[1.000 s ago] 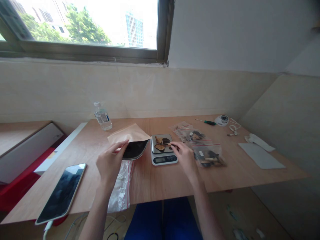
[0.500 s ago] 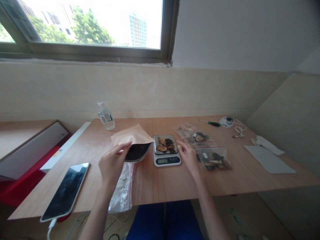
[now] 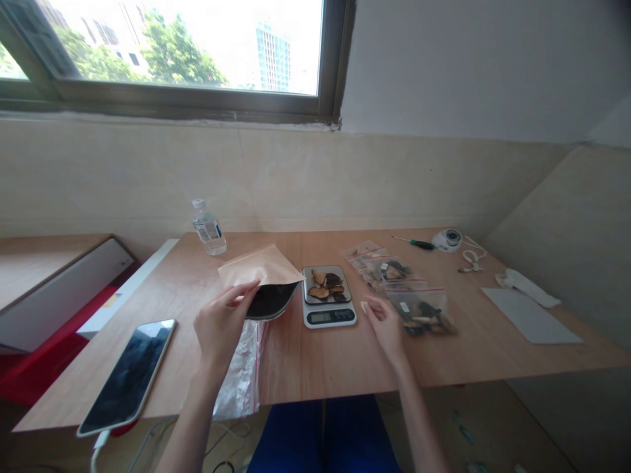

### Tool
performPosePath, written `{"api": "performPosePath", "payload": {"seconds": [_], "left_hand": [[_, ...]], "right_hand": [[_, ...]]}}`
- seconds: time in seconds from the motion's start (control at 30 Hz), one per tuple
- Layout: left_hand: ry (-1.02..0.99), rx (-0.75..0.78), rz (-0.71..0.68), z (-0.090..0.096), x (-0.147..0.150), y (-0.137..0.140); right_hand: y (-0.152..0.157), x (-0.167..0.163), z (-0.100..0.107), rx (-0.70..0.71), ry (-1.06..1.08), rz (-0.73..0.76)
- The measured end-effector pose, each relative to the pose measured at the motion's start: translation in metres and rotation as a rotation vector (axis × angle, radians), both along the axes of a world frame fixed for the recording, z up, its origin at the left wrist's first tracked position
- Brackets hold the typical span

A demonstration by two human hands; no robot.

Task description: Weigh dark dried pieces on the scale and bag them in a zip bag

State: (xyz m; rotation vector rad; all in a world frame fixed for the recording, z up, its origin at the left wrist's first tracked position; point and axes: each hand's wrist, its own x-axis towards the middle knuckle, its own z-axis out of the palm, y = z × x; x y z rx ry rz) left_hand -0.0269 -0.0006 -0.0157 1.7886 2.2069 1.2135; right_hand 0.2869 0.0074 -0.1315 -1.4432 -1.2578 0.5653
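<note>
My left hand (image 3: 224,318) pinches the rim of a brown paper pouch (image 3: 261,264), whose dark open mouth faces me. Right of the pouch stands a small kitchen scale (image 3: 329,317) with a grey display. Several brown dried slices (image 3: 326,285), like dried mushroom, lie on its metal plate. My right hand (image 3: 384,323) is just right of the scale, above the table, fingers pinched together. A small pale bit shows at the fingertips; I cannot make out what it is. Beside that hand lie clear zip bags (image 3: 428,310) with dark and pale dried pieces inside.
Empty clear zip bags (image 3: 239,381) lie under the pouch at the front edge. A charging phone (image 3: 129,374) is at left, a water bottle (image 3: 210,230) behind. At right are a screwdriver (image 3: 421,244), a white camera (image 3: 447,240) with its cable, and white paper (image 3: 530,316).
My right hand has drawn back from the scale's plate edge, moving towards me and slightly right. My left hand and the pouch have stayed in place.
</note>
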Motion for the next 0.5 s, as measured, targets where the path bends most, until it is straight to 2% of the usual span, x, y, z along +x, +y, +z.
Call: {"api": "performPosePath", "payload": {"seconds": [0.2,0.37,0.5], "left_hand": [[-0.008,-0.018,0.011,0.000,0.003,0.000],[0.010,-0.004,-0.006,0.001,0.005,-0.002],[0.020,0.011,-0.013,0.001,0.003,-0.002]], "right_hand": [[0.010,-0.007,0.007,0.036,0.020,0.019],[0.062,-0.020,0.021,0.124,0.001,0.063],[0.103,-0.030,0.024,0.119,-0.038,0.086]]}}
